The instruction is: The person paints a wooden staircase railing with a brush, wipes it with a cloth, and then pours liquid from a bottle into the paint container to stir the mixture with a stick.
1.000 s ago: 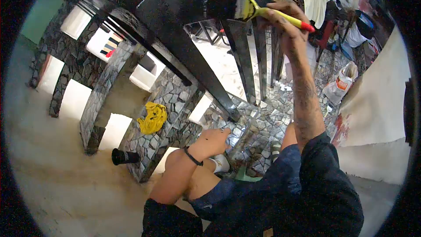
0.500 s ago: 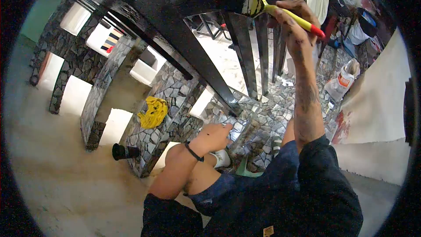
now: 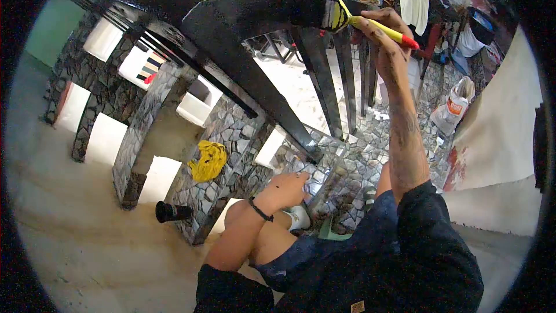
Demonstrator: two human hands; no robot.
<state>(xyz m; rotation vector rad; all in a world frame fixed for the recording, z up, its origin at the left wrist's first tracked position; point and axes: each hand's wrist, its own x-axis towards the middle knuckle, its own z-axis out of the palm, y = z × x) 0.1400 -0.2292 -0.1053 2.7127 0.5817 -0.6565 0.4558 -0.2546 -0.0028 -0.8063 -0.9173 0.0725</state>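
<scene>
We are holding a yellow paintbrush point(image 3: 387, 31) in our right hand point(image 3: 385, 46), the fingers clamped on its handle. The bristles are jutting out past our fingertips and lying against the black railing point(image 3: 249, 14), while the red handle tip is poking out behind the hand. Our left hand point(image 3: 285, 190) is hovering near the knee, well apart from the brush, its fingers curling; we cannot tell whether they are closing on anything. A yellow cloth point(image 3: 209, 161) is lying on the stone step point(image 3: 226, 182) beyond it.
</scene>
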